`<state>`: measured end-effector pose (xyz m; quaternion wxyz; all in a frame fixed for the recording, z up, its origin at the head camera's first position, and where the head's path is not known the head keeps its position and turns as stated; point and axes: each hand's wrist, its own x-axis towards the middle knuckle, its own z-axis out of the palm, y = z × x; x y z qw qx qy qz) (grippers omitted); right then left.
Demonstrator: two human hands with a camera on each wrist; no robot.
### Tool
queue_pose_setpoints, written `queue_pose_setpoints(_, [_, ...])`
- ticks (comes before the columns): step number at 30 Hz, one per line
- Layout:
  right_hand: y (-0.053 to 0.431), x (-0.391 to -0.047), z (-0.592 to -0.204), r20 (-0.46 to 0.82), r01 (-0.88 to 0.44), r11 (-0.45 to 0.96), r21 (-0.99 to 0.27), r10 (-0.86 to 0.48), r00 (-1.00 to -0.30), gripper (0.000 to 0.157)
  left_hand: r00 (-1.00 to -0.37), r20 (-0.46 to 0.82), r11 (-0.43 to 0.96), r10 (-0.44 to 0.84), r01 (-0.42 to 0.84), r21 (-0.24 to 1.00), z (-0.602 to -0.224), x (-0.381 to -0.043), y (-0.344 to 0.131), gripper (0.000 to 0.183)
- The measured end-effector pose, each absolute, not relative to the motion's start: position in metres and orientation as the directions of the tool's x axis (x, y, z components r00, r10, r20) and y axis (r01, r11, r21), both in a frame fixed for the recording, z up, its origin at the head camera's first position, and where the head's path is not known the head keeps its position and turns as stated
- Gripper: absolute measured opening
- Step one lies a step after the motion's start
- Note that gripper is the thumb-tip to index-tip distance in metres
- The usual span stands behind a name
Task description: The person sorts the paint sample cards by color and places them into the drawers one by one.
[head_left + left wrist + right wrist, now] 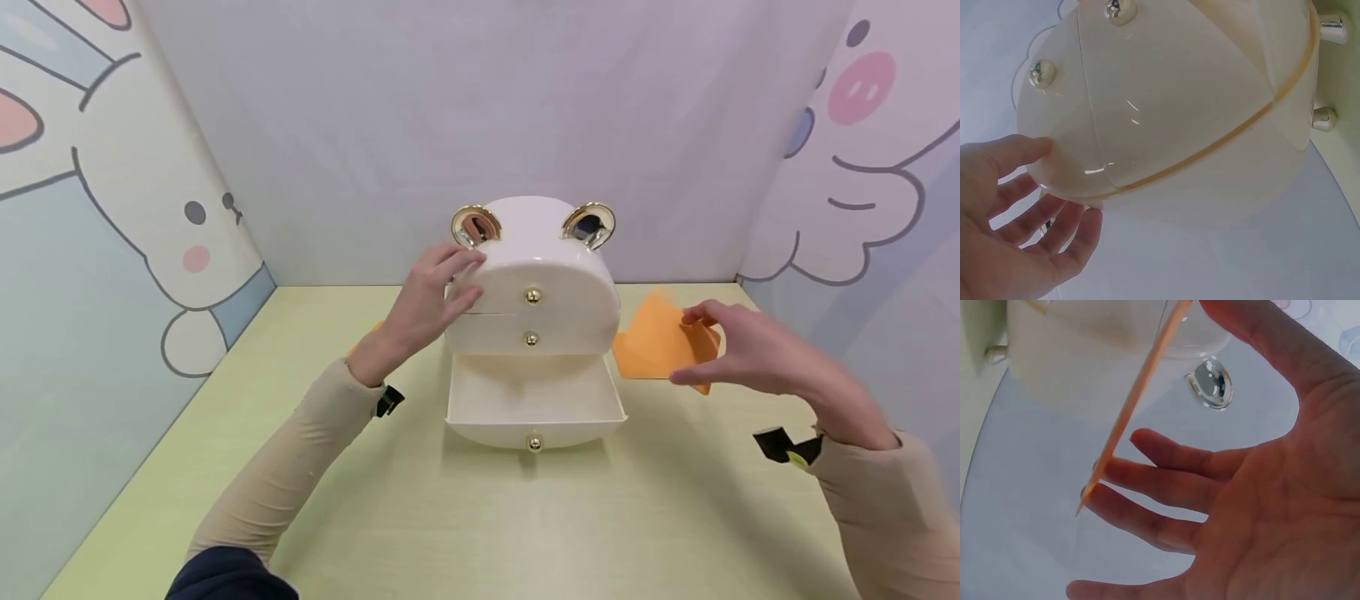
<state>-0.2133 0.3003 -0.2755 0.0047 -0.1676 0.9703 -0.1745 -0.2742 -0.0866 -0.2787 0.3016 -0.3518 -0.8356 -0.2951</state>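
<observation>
A white storage box with drawers (525,275) has two gold-rimmed ears and round gold knobs; its bottom drawer (536,396) is pulled out. My left hand (423,304) steadies the box at its upper left, thumb on the front and fingers curled round the edge, as the left wrist view shows. To the right of the box, my right hand (757,350) holds a thin orange sheet (652,346) by its edges between thumb and fingers. In the right wrist view this orange sheet (1132,403) appears edge-on, with two fingertips at its lower end.
Another bit of orange (358,335) shows behind my left wrist, mostly hidden. The box stands on a light green table (480,517), with a pale back wall (390,125) behind it and cartoon-printed side panels (142,217) on both sides.
</observation>
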Motion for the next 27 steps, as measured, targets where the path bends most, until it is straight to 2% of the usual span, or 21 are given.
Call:
queue_pose_setpoints(6, [0.290, -0.190, -0.272, 0.065, -0.432, 0.839, -0.329, -0.437, -0.897, 0.069, -0.577, 0.706, 0.582, 0.411, 0.762, 0.284, -0.277, -0.273, -0.086, 0.034])
queue_pose_setpoints(14, [0.259, -0.183, -0.278, 0.098, -0.581, 0.736, -0.349, -0.588, -0.803, 0.064, -0.587, 0.702, 0.586, 0.404, 0.755, 0.294, -0.277, -0.272, -0.086, 0.033])
queue_pose_setpoints(27, [0.221, -0.196, -0.293, 0.076, -0.611, 0.706, -0.358, -0.630, -0.773, 0.061, -0.584, 0.703, 0.586, 0.405, 0.756, 0.291, -0.279, -0.273, -0.086, 0.033])
